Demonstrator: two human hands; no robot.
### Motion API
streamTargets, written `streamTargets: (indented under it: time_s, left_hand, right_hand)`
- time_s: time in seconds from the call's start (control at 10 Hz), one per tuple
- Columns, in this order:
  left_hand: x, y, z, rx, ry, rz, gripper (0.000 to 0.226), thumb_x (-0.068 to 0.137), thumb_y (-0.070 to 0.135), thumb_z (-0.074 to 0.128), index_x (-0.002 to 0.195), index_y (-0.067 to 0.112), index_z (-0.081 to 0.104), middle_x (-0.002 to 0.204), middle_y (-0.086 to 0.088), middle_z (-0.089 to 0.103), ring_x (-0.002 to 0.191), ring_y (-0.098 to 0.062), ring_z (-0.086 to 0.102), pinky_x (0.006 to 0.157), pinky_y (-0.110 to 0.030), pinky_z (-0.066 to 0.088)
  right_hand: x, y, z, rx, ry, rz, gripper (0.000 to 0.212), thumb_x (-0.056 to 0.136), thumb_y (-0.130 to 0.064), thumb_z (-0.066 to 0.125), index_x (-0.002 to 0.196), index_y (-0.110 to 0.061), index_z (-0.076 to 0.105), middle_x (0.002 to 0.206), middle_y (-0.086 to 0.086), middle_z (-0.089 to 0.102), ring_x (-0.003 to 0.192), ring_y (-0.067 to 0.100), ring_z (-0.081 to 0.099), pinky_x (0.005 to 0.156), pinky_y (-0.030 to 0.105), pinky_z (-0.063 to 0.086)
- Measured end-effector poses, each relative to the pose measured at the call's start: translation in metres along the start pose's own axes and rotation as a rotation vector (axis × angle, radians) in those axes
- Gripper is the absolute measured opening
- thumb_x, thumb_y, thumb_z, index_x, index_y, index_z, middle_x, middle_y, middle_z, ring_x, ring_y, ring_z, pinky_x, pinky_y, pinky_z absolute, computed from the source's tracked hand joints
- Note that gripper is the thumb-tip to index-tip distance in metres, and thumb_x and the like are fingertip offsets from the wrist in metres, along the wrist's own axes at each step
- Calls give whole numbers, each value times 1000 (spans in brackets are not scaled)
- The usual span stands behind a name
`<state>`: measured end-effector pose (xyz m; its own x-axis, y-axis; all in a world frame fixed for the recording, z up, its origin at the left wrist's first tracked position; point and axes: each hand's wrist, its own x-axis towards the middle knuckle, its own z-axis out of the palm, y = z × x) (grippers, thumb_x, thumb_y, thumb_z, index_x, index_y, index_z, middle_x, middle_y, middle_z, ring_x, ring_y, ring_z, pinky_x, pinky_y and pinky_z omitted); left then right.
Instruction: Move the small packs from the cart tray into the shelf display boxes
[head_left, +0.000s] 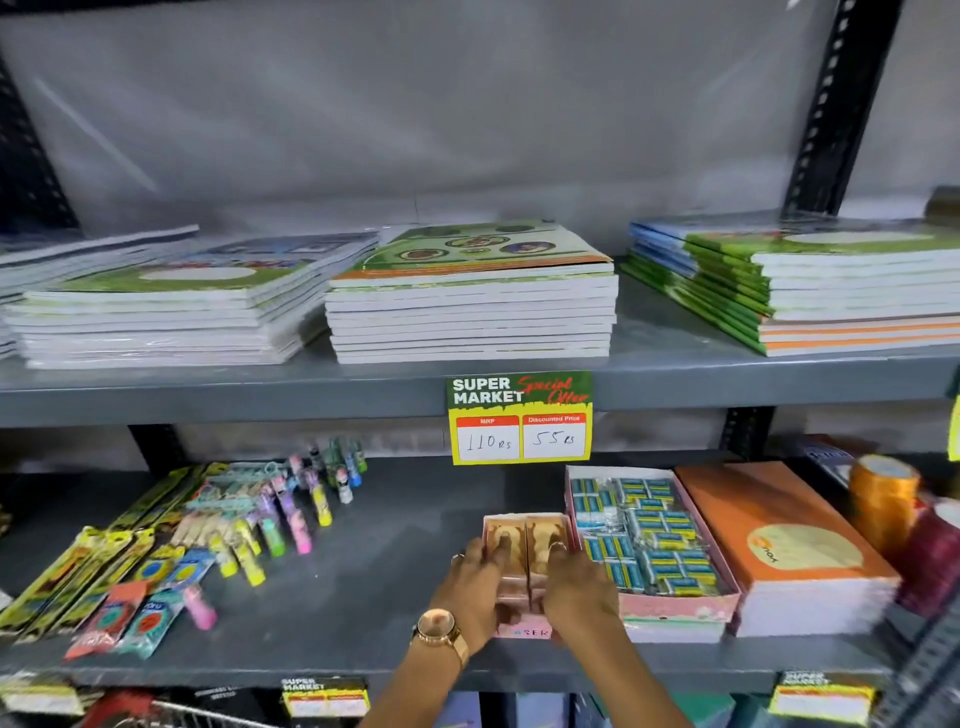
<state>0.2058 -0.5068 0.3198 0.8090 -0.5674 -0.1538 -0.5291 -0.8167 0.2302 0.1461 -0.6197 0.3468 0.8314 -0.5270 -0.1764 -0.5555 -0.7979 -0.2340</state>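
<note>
A small pink display box (524, 527) stands on the lower shelf, just left of a larger pink display box (675, 605) filled with several blue small packs (641, 530). Both hands are on the small box. My left hand (475, 587), with a watch on the wrist, presses on its left half. My right hand (574, 584) presses on its right half. Brownish small packs (540, 535) show in the box beyond my fingers. The cart tray is out of view.
Loose pens and sachets (218, 545) lie at the left of the lower shelf (395, 519). An orange-topped paper stack (789, 551) and ribbon spools (883, 493) sit at the right. Notebook stacks (470, 301) fill the upper shelf; a price tag (519, 418) hangs from its edge.
</note>
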Motion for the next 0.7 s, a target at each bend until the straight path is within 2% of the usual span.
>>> streamTargets:
  time_s: [0.1, 0.3, 0.5, 0.6, 0.7]
  left_hand:
    - [4, 1, 10, 102, 59, -7, 78, 87, 1, 45, 151, 26, 8, 148, -9, 27, 130, -33, 40, 104, -45, 45]
    - [12, 2, 22, 205, 161, -39, 75, 88, -1, 45, 149, 24, 8, 143, -11, 30, 121, -34, 47, 92, -48, 50]
    - [7, 0, 30, 334, 240, 30, 66, 93, 0, 34, 151, 15, 4, 150, -16, 29, 122, -35, 47, 83, -45, 55]
    - [-1, 0, 21, 332, 284, 57, 69, 94, 3, 34, 151, 15, -3, 156, -20, 20, 130, -36, 41, 93, -47, 50]
    - [-19, 8, -7, 218, 385, 237, 72, 93, 26, 44, 151, 22, 1, 157, -12, 24, 131, -30, 42, 103, -42, 43]
  right_hand:
    - [-6, 5, 17, -119, 61, -15, 32, 95, -16, 54, 127, -15, 52, 124, 5, 61, 114, 19, 59, 92, 28, 51]
    - [-4, 14, 23, -274, 145, -154, 25, 97, -9, 48, 121, -13, 53, 114, 6, 64, 105, 20, 62, 84, 29, 51]
    - [-13, 14, 25, -375, 100, -215, 24, 97, -3, 43, 114, -7, 60, 111, 9, 69, 102, 25, 67, 84, 34, 54]
    - [-29, 10, 22, -288, 129, -218, 26, 98, -4, 41, 118, -5, 58, 113, 11, 69, 103, 27, 67, 86, 36, 55]
    - [-46, 19, 2, 78, 285, -249, 33, 99, -32, 43, 126, -15, 53, 92, 3, 74, 80, 18, 73, 74, 32, 60]
